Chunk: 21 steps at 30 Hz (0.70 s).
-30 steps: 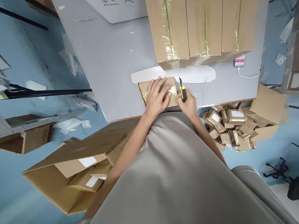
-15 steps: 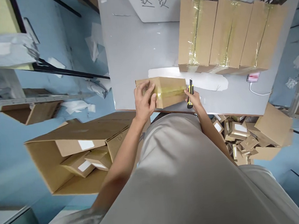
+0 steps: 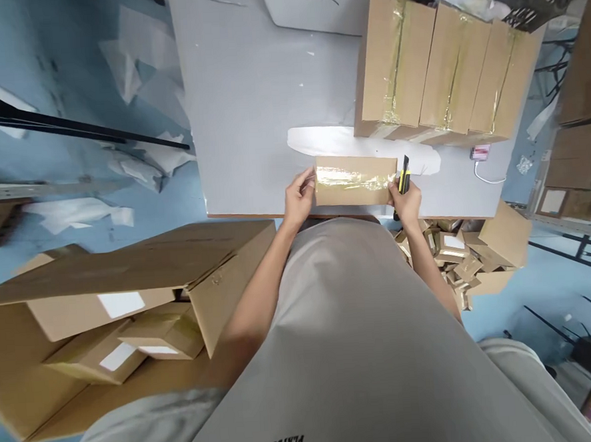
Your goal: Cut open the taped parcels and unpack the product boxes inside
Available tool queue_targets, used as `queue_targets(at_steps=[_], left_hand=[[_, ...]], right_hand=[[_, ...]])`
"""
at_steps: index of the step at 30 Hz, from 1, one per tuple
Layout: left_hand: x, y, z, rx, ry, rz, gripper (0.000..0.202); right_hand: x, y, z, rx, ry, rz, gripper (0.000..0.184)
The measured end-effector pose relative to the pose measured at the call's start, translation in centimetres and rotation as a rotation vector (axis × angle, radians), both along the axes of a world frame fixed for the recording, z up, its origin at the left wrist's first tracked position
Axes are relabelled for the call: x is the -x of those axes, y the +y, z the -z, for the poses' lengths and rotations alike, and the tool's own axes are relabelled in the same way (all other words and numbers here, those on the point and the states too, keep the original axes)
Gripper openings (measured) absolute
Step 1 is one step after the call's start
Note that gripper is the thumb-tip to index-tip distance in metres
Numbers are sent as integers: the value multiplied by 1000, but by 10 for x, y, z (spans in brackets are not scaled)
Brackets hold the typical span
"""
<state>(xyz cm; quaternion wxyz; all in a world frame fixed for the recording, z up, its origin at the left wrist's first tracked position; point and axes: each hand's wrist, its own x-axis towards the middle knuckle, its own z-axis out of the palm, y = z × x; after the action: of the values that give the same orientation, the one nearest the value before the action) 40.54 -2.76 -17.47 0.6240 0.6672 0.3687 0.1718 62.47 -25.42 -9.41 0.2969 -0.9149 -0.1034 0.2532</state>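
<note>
A small brown cardboard box point(image 3: 356, 179) sealed with shiny clear tape lies flat on the grey table point(image 3: 249, 117) near its front edge. My left hand point(image 3: 300, 197) grips the box's left end, fingers curled round it. My right hand point(image 3: 405, 199) is at the box's right end and is closed on a yellow and black utility knife point(image 3: 404, 175), whose blade points away from me.
Three tall taped cartons point(image 3: 446, 72) stand side by side at the back right of the table. A large open carton point(image 3: 111, 312) with smaller boxes sits on the floor at my left. A heap of small boxes point(image 3: 457, 251) lies on the floor at my right.
The small box has been turned and shifted right, and now lies flat. My left hand moved from its top to its left end. My right hand kept the knife.
</note>
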Motion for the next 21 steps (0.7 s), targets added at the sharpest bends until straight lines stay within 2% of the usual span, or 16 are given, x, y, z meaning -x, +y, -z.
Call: queue_targets(at_steps=[3, 5, 7, 10, 12, 15, 18, 21], left_hand=[[2, 0, 1, 49, -51, 68, 67], [3, 3, -2, -1, -66, 143, 61], [4, 6, -3, -42, -64, 211, 57], [4, 11, 3, -9, -48, 280, 56], [6, 14, 8, 38, -49, 310, 57], [7, 18, 15, 104, -72, 353, 60], [7, 20, 19, 142, -93, 382, 63], [6, 20, 21, 147, -100, 379, 61]], right_hand=[[2, -1, -16, 84, -43, 24, 55], [4, 1, -34, 98, -100, -59, 58], [6, 10, -54, 143, -134, -255, 58], [13, 37, -75, 267, -131, -690, 51], [20, 62, -82, 368, -122, -945, 49], [27, 99, -82, 522, -112, -1185, 49], [28, 126, -80, 631, -108, -1300, 50], [24, 139, -81, 697, -100, -1364, 51]])
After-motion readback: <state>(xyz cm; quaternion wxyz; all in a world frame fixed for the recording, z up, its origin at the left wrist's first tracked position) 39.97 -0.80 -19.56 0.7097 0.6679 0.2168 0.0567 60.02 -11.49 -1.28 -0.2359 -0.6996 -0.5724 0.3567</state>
